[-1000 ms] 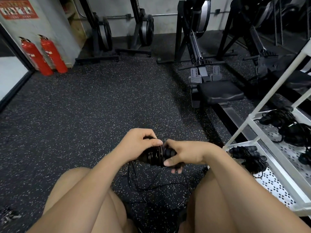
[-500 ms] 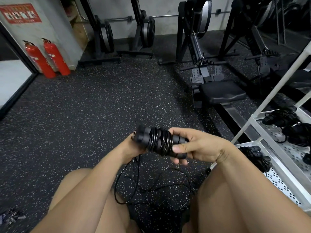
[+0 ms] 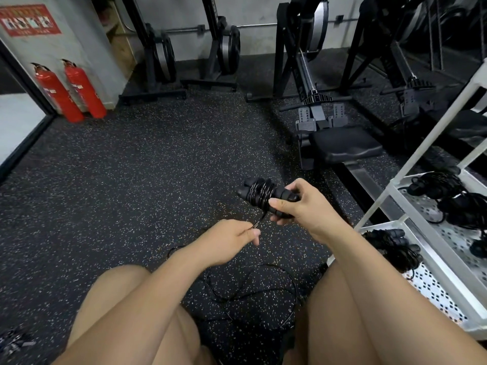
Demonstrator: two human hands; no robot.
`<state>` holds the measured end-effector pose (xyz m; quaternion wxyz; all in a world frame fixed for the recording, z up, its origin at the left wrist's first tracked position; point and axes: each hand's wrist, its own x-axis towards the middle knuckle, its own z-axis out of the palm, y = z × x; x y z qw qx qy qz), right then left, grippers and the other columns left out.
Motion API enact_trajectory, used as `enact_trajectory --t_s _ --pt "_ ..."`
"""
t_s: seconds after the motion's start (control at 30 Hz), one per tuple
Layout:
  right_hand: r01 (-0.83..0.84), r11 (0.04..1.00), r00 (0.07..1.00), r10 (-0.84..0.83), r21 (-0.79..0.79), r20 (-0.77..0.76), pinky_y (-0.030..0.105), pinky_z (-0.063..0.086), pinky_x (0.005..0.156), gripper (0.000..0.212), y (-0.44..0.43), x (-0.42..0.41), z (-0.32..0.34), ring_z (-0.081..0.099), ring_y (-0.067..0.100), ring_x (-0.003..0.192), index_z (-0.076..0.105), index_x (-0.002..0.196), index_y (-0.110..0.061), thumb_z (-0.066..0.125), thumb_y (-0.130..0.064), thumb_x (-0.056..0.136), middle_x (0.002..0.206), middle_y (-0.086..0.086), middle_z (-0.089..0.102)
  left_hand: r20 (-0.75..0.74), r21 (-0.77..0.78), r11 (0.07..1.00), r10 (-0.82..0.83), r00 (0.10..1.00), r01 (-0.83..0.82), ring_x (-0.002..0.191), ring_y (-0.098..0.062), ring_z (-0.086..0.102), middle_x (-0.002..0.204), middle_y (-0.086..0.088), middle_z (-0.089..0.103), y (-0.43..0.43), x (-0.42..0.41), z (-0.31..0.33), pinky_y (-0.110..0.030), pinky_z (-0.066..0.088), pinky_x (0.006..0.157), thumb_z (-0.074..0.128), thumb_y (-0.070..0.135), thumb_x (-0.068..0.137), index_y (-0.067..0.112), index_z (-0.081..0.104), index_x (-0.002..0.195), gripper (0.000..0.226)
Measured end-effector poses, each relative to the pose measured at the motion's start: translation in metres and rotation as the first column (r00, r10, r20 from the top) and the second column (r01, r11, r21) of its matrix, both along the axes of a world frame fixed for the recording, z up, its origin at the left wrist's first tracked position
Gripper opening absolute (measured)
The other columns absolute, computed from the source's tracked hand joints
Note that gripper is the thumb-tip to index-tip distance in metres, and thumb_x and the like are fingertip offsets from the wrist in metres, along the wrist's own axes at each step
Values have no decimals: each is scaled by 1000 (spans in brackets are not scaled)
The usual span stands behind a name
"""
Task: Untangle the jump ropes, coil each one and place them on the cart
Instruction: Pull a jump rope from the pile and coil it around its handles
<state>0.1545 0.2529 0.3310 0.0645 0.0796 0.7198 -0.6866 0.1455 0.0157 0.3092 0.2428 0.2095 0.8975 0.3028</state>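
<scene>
Your right hand (image 3: 303, 206) grips the wound jump rope (image 3: 259, 193); your left hand (image 3: 232, 241) pinches its cord (image 3: 259, 220). Red wall sign (image 3: 30, 19) illegible; speckled rubber floor (image 3: 131, 167).

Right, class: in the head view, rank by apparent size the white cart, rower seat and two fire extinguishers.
1. white cart
2. rower seat
3. left fire extinguisher and right fire extinguisher look alike, unranked.
</scene>
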Motion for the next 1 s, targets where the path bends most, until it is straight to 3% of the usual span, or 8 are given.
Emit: enact_trajectory --t_s 0.1,0.2,0.27,0.37,0.53,0.73,0.87,1.0 --pt "-12 963 1000 17 271 -13 48 68 70 31 -3 -1 -6 81 31 77 55 104 -9 84 -12 94 103 16 75 -42 -29 999 -34 999 33 59 -8 52 70 9 65 2 0 4 -31 41 59 60 48 107 34 72 91 24" --pt "-72 872 997 68 484 27 30 58 53 30 -7 0 -5 79 22 65 56 101 -17 85 -20 94 95 5 74 -119 -25 1000 -22 993 19 56 -6 53 68 10 65 -1 -3 10 -30 40 56 65 46 105 34 75 96 17" --pt "-135 811 991 122 569 60 23 49 46 30 -10 1 -4 77 18 61 56 101 -21 85 -22 94 92 2 75 -162 26 1000 11 987 -7 53 -4 52 64 13 64 -5 -6 14 -29 39 55 70 45 102 36 78 99 12" --pt "-271 743 961 242 612 132 28 58 53 31 -17 3 -7 78 18 65 59 101 -22 88 -22 92 92 2 77 -139 135 989 84 987 -65 49 -1 51 60 16 65 -8 -8 16 -30 41 54 79 39 96 34 78 89 9" --pt "-528 748 849 475 401 233 52 68 77 29 -24 9 -14 81 38 84 58 111 -12 80 -2 95 101 17 77 2 234 967 105 994 -103 62 -10 60 73 -2 73 -15 -11 18 -32 50 63 89 31 86 30 78 82 12" --pt "-691 699 723 668 183 177 42 67 83 24 -24 19 4 78 41 102 59 113 -8 74 3 98 109 18 72 130 308 943 86 988 -123 74 -18 62 81 -8 72 -28 -21 22 -43 55 73 91 31 84 26 79 89 15" --pt "-650 760 758 649 -4 63 39 65 81 28 -21 24 16 76 41 99 58 123 0 73 3 99 117 30 72 204 423 881 133 970 -210 67 -7 54 74 4 65 -36 -24 26 -19 45 64 83 23 93 14 76 91 12" --pt "-574 800 815 578 -175 -35 35 65 74 33 -21 21 19 75 41 95 55 129 7 70 6 99 114 29 73 265 423 867 159 951 -263 69 -9 65 81 1 71 -29 -26 30 -23 54 64 69 22 104 13 71 88 18"
